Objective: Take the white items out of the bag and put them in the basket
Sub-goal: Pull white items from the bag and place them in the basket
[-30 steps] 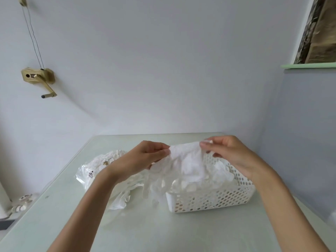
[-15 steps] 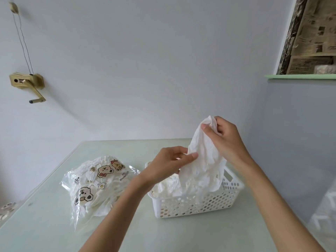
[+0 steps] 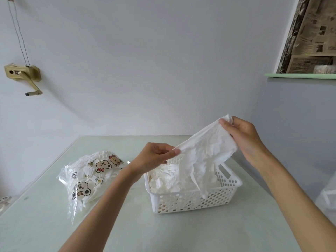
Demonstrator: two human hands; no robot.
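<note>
The left hand (image 3: pixel 154 157), at the centre of the frame, is pinching one corner of a white cloth (image 3: pixel 205 151) between thumb and curled fingers, while the right hand (image 3: pixel 243 137), higher and toward the right, is gripping the opposite corner with its fingers folded round the bunched edge. The cloth is stretching between them on a slant, high at the right and low at the left, and its crumpled lower part is hanging down into the basket (image 3: pixel 192 202), which is sitting on the table (image 3: pixel 127 224) just below the hands. The basket (white plastic, with round holes in its walls) is holding more white pieces, piled to about its rim; how many, I cannot tell. To the left of the basket, apart from it, the bag (image 3: pixel 91 177) is lying on the table: clear plastic printed with cartoon bears and a fried egg, with white items showing through it. In the upper left of the frame a brass-coloured crank (image 3: pixel 23 77) is sticking out of the wall, and a green shelf (image 3: pixel 300 75) is running along the upper right.
</note>
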